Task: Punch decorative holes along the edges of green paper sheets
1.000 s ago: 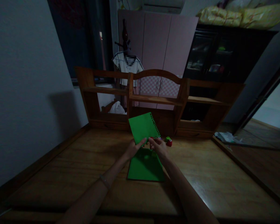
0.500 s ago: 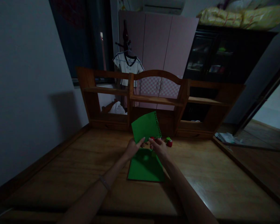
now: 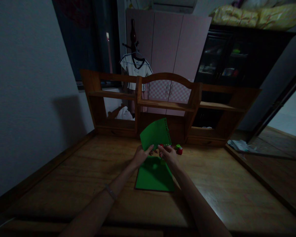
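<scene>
A green sheet of paper (image 3: 155,132) with a row of notches along its right edge is held up over the desk. My left hand (image 3: 140,156) pinches its lower left corner, thumb on the near face. At the lower right edge, my right hand (image 3: 170,157) is closed around a small red thing (image 3: 160,145), mostly hidden by the fingers; its kind is unclear. Below both hands a green pad or stack of paper (image 3: 155,177) lies flat. Beyond my right hand are a small red object (image 3: 179,151) and a small green one (image 3: 178,146).
The wooden desk (image 3: 108,164) has a raised edge on the left and right. A wooden shelf unit (image 3: 166,105) stands along its back. At the far right lies a pale plastic bag (image 3: 239,146). A wall (image 3: 34,98) rises on the left. The room is dim.
Almost nothing differs. The paper and both hands keep their places and grips; the whole view has shifted very slightly.
</scene>
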{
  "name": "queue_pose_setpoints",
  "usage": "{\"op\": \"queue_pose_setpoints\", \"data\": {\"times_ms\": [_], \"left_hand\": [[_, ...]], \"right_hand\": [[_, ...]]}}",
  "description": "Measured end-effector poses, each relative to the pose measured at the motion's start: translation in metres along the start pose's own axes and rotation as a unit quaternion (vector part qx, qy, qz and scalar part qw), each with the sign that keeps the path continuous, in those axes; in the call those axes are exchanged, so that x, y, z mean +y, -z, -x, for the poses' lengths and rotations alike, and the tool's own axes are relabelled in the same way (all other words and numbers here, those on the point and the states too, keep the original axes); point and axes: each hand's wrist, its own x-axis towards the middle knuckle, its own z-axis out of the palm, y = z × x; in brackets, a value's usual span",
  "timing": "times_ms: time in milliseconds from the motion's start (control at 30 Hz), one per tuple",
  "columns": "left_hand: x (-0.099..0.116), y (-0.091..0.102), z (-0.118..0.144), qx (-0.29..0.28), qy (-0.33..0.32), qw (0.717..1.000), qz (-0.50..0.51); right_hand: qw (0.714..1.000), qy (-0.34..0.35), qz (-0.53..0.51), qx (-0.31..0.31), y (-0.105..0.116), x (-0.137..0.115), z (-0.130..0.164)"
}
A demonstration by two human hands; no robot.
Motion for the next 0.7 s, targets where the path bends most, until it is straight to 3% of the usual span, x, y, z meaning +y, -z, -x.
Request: {"op": "queue_pose_setpoints", "data": {"times_ms": [333, 700], "left_hand": [[0.005, 0.000, 0.001, -0.017, 0.013, 1.000, 0.009], [0.010, -0.002, 0.004, -0.043, 0.014, 0.999, 0.030]], "right_hand": [[0.999, 0.025, 0.011, -0.032, 0.003, -0.001, 0.000], [0.999, 0.040, 0.001, 0.036, 0.000, -0.010, 0.008]]}}
